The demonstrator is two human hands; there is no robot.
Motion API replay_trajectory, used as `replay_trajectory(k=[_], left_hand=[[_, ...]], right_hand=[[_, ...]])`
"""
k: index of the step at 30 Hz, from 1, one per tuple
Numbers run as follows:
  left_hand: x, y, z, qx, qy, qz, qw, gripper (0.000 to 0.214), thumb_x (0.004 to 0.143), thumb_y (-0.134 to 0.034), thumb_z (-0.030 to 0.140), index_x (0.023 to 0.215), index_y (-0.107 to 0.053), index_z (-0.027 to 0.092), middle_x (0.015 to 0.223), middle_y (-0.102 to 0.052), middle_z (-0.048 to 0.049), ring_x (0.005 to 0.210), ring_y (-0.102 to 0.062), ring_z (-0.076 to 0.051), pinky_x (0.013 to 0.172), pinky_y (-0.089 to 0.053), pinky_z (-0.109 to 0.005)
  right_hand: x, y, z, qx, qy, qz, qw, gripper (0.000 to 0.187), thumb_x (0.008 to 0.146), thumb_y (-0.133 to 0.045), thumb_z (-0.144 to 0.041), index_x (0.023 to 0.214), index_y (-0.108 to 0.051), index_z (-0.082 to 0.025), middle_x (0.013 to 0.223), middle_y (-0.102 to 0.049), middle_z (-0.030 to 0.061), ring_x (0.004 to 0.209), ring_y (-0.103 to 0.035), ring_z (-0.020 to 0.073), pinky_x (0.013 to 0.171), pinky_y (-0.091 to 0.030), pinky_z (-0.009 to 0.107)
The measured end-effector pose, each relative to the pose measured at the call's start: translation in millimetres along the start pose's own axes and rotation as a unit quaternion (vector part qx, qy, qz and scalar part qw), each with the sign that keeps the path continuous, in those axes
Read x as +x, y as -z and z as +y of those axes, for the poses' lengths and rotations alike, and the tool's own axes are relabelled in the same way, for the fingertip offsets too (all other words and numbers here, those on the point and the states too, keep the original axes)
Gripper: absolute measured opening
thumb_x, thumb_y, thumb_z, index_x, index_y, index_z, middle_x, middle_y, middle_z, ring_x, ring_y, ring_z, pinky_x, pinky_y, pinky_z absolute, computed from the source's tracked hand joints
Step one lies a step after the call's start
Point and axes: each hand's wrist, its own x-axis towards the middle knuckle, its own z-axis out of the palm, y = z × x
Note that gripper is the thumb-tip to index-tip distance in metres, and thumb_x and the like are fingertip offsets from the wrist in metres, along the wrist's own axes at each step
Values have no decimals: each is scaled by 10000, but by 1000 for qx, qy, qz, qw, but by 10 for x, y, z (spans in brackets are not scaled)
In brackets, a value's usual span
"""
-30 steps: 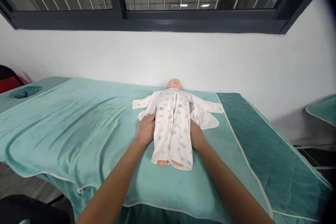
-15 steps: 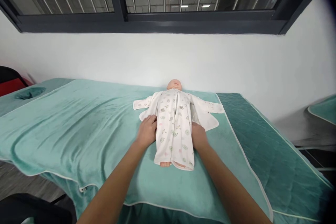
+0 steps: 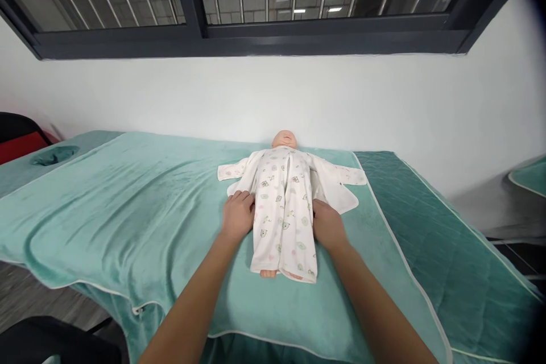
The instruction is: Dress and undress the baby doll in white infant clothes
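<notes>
A baby doll (image 3: 284,139) lies face up on a teal towel (image 3: 140,210), its head toward the wall. It wears a white printed romper (image 3: 284,213) with the sleeves spread out and bare feet showing at the hem. My left hand (image 3: 238,217) rests against the doll's side on the left, fingers curled onto the romper's edge. My right hand (image 3: 327,226) presses against the opposite side, with its fingertips tucked in at the cloth. Both hands flank the doll's waist.
The towel covers a padded bed (image 3: 430,239) with a darker quilted teal cover showing on the right. A white wall (image 3: 384,102) with a dark-framed window stands just behind. A red and black chair (image 3: 17,136) is at the far left, and the floor drops off at the lower left.
Both hands stay at the doll's sides. The right hand now shows more fully beside the romper. The view has shifted slightly, so the doll sits a little lower.
</notes>
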Motion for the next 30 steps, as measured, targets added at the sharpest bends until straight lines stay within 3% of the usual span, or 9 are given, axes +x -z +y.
replay_trajectory(k=[9,16,23,26,30], left_hand=[[21,-5,10,-27,46,4,999,154,909,-486,248,872,-633,221,858,-691,-59,870,-591,-248,729,-394,-365],[58,-66,-79,-36,191,53,980,181,902,-472,245,949,-642,202,1012,-669,-96,993,-568,-285,800,-414,-390],[79,-111,-142,-23,245,45,968,267,884,-493,289,1106,-609,196,1186,-618,-141,1123,-534,-327,875,-415,-446],[94,-119,-204,-19,297,56,953,332,893,-474,317,1170,-586,170,1233,-594,-169,1172,-508,-349,913,-408,-480],[98,-129,-253,-21,299,49,953,321,925,-413,332,1127,-617,188,1218,-611,-157,1149,-528,-343,914,-404,-481]], right_hand=[[-66,14,37,81,22,6,996,146,849,-463,-125,741,-517,-208,811,-581,26,838,-526,190,728,-376,265],[-182,36,21,112,9,30,993,173,920,-458,-200,771,-545,-211,834,-594,28,858,-532,201,731,-392,290],[-277,100,-16,179,-2,52,982,210,958,-455,-289,837,-609,-216,885,-644,41,904,-568,217,804,-436,333],[-224,135,151,179,5,79,981,216,963,-451,-321,881,-621,-215,922,-656,51,939,-577,219,848,-444,346],[-103,197,654,115,-7,160,980,217,921,-472,-328,970,-643,-203,1027,-656,88,1024,-575,236,945,-436,385]])
